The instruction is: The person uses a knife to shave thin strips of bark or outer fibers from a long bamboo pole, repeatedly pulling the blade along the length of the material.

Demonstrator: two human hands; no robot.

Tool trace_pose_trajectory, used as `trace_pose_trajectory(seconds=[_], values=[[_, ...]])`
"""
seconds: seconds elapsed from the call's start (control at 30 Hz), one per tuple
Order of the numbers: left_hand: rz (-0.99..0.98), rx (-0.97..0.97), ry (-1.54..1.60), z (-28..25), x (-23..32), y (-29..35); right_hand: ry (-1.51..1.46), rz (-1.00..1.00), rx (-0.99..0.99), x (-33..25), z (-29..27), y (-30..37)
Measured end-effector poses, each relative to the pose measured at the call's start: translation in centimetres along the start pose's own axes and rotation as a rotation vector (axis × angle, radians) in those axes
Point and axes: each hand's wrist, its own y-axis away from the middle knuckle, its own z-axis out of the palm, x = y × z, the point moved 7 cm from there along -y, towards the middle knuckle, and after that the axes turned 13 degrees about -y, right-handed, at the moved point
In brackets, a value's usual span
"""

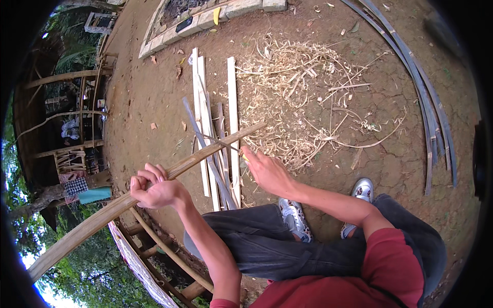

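Note:
A long pale bamboo pole [197, 156] slants from the lower left up toward the middle. My left hand [158, 189] is closed round it, fingers curled over the top. My right hand [267, 172] grips a knife [222, 142] with a thin dark blade, and a bit of yellow shows at its handle. The blade lies across the pole, short of its far end. Most of the handle is hidden in my right hand. Beneath the pole, pale flat strips [232, 87] and a greyish strip [193, 115] lie on the dirt.
Curled shavings [292, 77] are heaped on the ground ahead. Long dark bent strips [418, 77] lie at the right. A stone border [205, 19] runs along the far side, with a yellow object [216, 15] on it. A wooden shelter [67, 77] stands at the left.

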Motion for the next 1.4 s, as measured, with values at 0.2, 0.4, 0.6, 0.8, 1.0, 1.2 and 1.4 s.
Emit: trace_pose_trajectory(seconds=[0.2, 0.4, 0.6, 0.8, 1.0, 1.2, 1.4], values=[[0.005, 0.065, 0.009, -1.0, -0.6, -1.2, -0.034, 0.076, -0.020, 2.5, 0.7, -1.3], [-0.016, 0.111, 0.002, -1.9, -0.9, -1.1, 0.033, 0.207, -0.055, 4.6, 1.4, -0.4], [-0.043, 0.127, -0.079, -1.7, -1.2, -0.8, -0.005, -0.039, 0.078, 0.4, 0.4, 0.2], [0.012, 0.125, -0.061, -1.7, -0.6, -1.4, -0.025, 0.231, -0.012, 5.3, 0.4, -0.9], [-0.041, 0.092, -0.027, -1.6, -1.2, -1.0, -0.110, 0.118, 0.018, 4.6, 0.3, -0.6], [-0.031, 0.101, 0.001, -1.8, -2.0, -1.1, -0.165, 0.132, -0.044, 3.5, 0.1, -0.1], [0.008, 0.094, -0.029, -2.4, -1.2, -1.5, -0.090, 0.220, -0.057, 5.1, 0.6, 0.5]])
